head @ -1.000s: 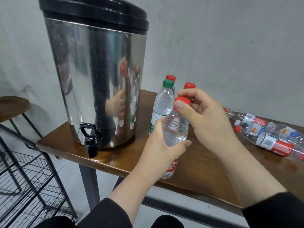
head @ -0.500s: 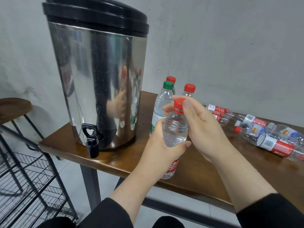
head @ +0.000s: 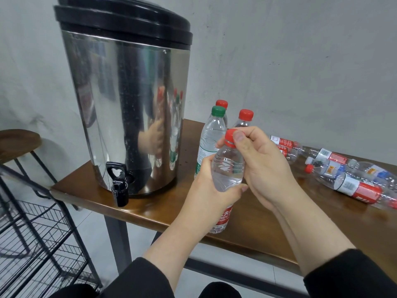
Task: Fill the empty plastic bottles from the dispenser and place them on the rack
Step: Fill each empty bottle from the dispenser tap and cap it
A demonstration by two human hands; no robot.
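Right hand (head: 264, 166) fingers are curling tighter, pinching red cap (head: 231, 138) | left hand (head: 211, 190) is gripping bottle (head: 227, 168) mid-body | full, heavy-looking, thin-walled.

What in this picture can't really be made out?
- Held bottle: the left hand covers most of its label.
- Red cap: whether it is being tightened or loosened.
- Wire rack: cut off by the left and bottom edges.
- Lying bottles: the right edge cuts them; label print too small.
- Dispenser: opaque, water level hidden.
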